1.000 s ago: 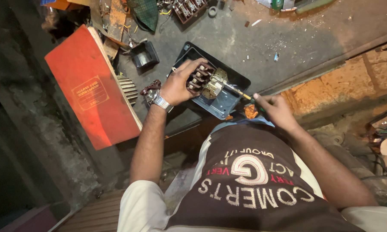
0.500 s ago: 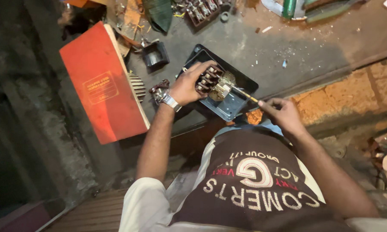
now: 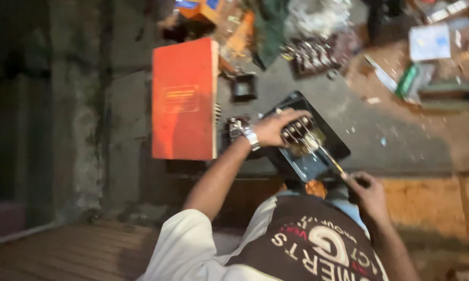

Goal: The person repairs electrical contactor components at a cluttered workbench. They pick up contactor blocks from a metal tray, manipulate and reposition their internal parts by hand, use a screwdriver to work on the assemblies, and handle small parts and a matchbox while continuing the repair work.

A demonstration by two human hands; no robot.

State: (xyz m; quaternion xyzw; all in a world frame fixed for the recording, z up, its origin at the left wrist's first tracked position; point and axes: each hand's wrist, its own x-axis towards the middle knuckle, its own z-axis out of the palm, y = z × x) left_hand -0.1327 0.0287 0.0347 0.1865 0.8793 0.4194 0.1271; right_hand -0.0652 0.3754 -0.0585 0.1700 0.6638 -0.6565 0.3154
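Resting over a black tray (image 3: 338,151), a small motor part (image 3: 299,132) is clamped by the left hand (image 3: 276,127) w/ the right hand (image 3: 367,192) closed on a screwdriver (image 3: 328,158), red book (image 3: 185,99) nearby.

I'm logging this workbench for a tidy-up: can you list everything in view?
Motor part with dark windings: one, metallic and dark, over the black tray, under the left hand.
Black tray: one, centre of the grey bench.
Screwdriver: one, thin shaft, running from the motor part to the right hand.
Red box: one, flat, left of the tray.
Small black square part: one, beside the box.
Green item: one, upper right; blurred.
Scattered clutter: several, along the far edge; too blurred to identify.
Wristwatch: one, silver, left wrist.
Left hand: on the motor part.
Right hand: holding the screwdriver.
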